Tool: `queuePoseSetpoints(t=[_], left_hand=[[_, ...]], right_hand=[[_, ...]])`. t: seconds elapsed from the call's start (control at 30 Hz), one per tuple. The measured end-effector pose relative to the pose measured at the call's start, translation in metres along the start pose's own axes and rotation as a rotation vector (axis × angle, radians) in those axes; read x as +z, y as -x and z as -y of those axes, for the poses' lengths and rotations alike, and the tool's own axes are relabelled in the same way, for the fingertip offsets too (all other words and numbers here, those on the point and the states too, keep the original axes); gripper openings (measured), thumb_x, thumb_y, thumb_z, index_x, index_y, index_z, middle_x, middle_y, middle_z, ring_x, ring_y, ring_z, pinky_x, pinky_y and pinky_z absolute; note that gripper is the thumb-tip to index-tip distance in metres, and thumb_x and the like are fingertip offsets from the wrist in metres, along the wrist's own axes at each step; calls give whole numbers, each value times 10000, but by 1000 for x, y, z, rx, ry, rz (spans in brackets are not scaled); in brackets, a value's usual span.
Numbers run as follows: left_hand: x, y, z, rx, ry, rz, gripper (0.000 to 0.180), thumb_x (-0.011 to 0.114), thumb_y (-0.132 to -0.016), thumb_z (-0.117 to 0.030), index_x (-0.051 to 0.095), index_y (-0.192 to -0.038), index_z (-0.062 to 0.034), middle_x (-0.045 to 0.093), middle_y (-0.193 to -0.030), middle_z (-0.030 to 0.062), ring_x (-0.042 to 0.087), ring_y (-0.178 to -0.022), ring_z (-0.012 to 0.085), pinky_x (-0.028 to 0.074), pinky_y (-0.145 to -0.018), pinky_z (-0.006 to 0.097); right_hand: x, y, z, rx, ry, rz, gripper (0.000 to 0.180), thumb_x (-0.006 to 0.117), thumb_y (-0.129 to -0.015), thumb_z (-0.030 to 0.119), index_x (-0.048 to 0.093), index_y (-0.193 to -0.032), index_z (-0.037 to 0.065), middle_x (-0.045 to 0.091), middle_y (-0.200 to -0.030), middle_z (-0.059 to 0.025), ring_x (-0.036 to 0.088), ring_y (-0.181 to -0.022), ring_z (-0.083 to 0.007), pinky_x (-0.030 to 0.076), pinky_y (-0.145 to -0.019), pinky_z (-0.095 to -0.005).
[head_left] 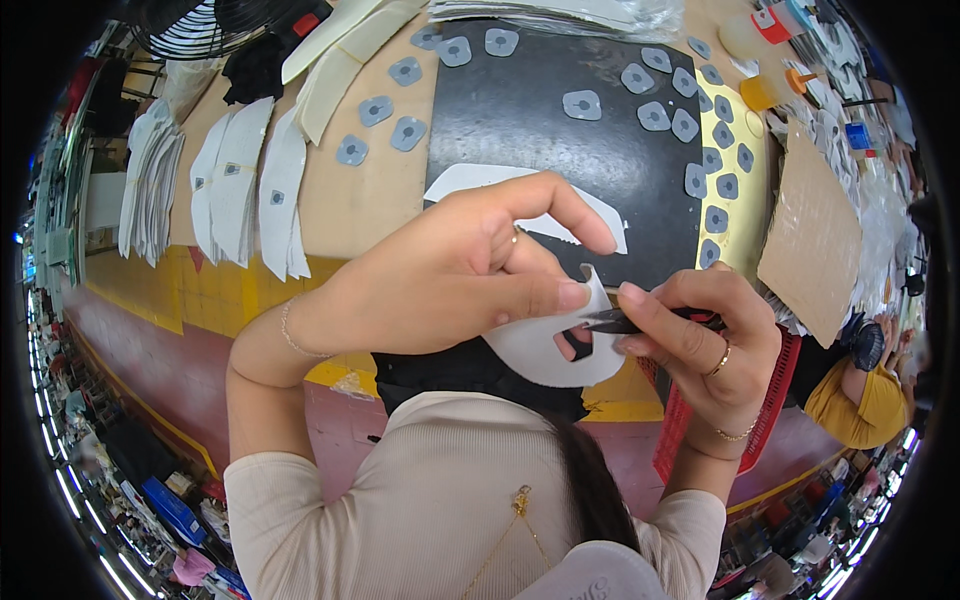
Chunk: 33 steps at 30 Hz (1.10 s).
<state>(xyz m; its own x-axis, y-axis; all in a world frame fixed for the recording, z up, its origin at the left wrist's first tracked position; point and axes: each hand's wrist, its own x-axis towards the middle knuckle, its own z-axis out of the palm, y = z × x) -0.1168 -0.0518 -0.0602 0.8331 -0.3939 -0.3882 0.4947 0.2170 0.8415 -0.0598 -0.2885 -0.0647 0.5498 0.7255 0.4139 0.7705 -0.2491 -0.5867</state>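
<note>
My left hand (pixel 450 265) pinches a curved white sheet piece (pixel 550 352) between thumb and fingers, with its index finger raised free. The piece has a cut-out hole and hangs in front of my body near the table edge. In my right hand (pixel 715 345) is a pair of small scissors (pixel 612 320) with dark pointed blades, the tips at the edge of the hole. The fingers hide most of its handle. Behind my left hand, another white piece (pixel 462 178) lies on the black mat (pixel 560 70), partly covered by that hand.
Several grey patches with dark centres (pixel 581 105) lie scattered over the mat, the table and a yellow sheet (pixel 742 215). White stacks (pixel 232 185) and a fan (pixel 210 28) are left. Rightward are bottles (pixel 768 92), cardboard (pixel 815 235), a red basket (pixel 768 425) and another person's yellow sleeve (pixel 848 405).
</note>
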Motion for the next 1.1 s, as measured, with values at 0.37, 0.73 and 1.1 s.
queuePoseSetpoints(t=[0.37, 0.73, 1.1], left_hand=[[3, 0, -10, -64, -83, 45, 315, 558, -976, 2, 435, -1265, 16, 709, -863, 98, 694, -793, 120, 529, -710, 225], [5, -2, -8, 0, -84, 108, 273, 581, -973, -78, 447, -1198, 0, 593, -615, 17, 448, -544, 58, 340, -483, 245], [1, -3, -18, -47, -139, 188, 327, 629, -961, -82, 454, -1221, 11, 705, -797, 122, 701, -760, 134, 516, -675, 223]], right_hand=[[-9, -7, 5, -46, 34, 133, 412, 835, -629, 165, 775, -1034, 126, 612, -780, 18, 558, -600, -130, 387, -497, -285], [-3, -7, 7, -85, -27, 14, 368, 847, -585, 146, 791, -948, 112, 600, -687, 19, 578, -582, -114, 377, -479, -265], [-2, -6, 12, -59, -80, -32, 319, 852, -579, 139, 795, -891, 103, 585, -646, 25, 589, -547, -125, 377, -466, -254]])
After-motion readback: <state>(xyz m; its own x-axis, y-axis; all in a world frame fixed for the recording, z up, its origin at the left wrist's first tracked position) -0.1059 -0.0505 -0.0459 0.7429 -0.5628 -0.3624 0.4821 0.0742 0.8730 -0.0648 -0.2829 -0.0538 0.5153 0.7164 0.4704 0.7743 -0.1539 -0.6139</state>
